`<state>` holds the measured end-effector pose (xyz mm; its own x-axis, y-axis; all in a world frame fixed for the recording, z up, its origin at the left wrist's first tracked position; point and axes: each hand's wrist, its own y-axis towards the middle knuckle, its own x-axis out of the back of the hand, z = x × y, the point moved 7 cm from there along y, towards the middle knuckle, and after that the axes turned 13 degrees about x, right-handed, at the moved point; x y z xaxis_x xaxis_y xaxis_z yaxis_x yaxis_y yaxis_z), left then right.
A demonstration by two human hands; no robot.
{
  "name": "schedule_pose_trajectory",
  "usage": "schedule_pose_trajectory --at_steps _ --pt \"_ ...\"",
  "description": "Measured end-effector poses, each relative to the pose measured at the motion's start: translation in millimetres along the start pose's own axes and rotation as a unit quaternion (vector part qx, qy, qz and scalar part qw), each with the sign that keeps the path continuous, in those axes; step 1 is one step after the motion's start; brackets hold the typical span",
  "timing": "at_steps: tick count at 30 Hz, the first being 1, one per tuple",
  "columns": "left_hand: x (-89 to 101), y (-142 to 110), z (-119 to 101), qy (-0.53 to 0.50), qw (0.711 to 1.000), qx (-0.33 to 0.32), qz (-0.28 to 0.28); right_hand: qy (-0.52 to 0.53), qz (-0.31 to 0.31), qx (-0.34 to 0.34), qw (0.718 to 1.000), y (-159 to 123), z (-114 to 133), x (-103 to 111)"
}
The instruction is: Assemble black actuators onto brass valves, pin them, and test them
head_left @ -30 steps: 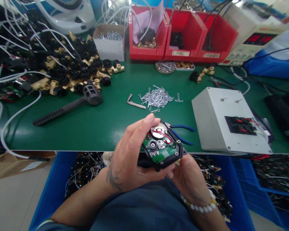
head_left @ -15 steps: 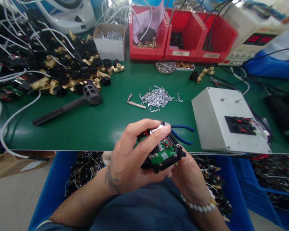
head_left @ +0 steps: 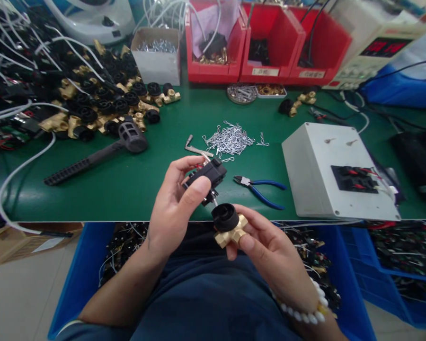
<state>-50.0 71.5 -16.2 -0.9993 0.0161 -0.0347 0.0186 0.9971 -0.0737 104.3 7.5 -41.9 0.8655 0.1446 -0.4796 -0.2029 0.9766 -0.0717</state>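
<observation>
My left hand (head_left: 173, 203) is closed around a black actuator housing (head_left: 213, 176), thumb across its dark side; the green circuit board is turned out of sight. A thin metal shaft points from the housing down toward a brass valve body (head_left: 231, 234) with a round black collar (head_left: 224, 215). My right hand (head_left: 270, 244) grips this valve by its brass ports. Whether shaft and collar touch, I cannot tell. Just right of the housing lie blue-handled cutting pliers (head_left: 264, 188) on the green bench (head_left: 170, 189). Beyond my hands sits a heap of metal spring clips (head_left: 229, 139).
A black mallet (head_left: 102, 151) and many brass valves (head_left: 106, 111) with white cables occupy the left. Red bins (head_left: 270, 71) and a carton of small metal parts (head_left: 156, 66) stand behind. A grey switch box (head_left: 315, 175) is at right. Blue crates (head_left: 351, 289) are below the bench edge.
The housing has turned over, hiding its circuit board, and moved up-left with my left hand. The brass valve has come into view in my right hand. The pliers now show fully.
</observation>
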Motion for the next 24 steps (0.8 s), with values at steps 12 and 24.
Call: schedule_pose_trajectory --at_steps 12,24 --pt "-12.0 -15.7 -14.3 0.086 0.994 -0.063 0.027 -0.006 -0.02 -0.014 1.0 8.2 1.5 -2.6" --pt "-21.9 -16.5 -23.9 0.202 0.968 -0.146 0.031 -0.104 -0.071 0.085 0.988 12.5 11.7 -10.2"
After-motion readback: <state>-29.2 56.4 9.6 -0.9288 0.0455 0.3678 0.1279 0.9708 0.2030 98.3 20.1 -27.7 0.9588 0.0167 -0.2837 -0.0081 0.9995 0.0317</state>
